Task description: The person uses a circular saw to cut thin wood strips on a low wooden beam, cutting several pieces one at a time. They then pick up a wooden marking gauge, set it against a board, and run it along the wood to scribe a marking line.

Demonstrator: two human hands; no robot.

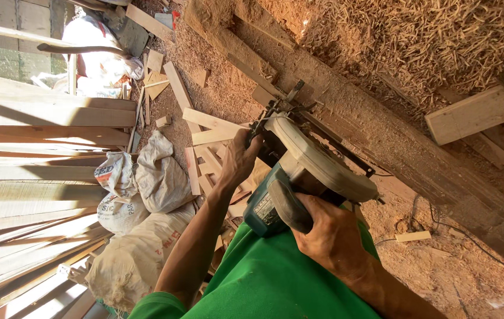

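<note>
Because the circular saw (305, 177) looks heavy, rigid and front-weighted as it rests on the long sawdust-covered timber beam (382, 136), I wrap my right hand (331, 236) shut around its rear handle, while my left hand (239, 159), arm extended, grips its front edge, fingers curled.

Around the saw: the circular saw (305, 177) fills both hands, right hand (331, 236) on the handle, left hand (240, 156) at the front guard.
Ahead: the long sawdusty timber (393, 142) blocks the way across.
Left side: offcuts (204, 142) and sacks (145, 195) crowd the ground.
Far left: stacked planks (33, 153) wall it off.
Lower right: open sawdust floor (441, 277), just a cord and one scrap.
</note>
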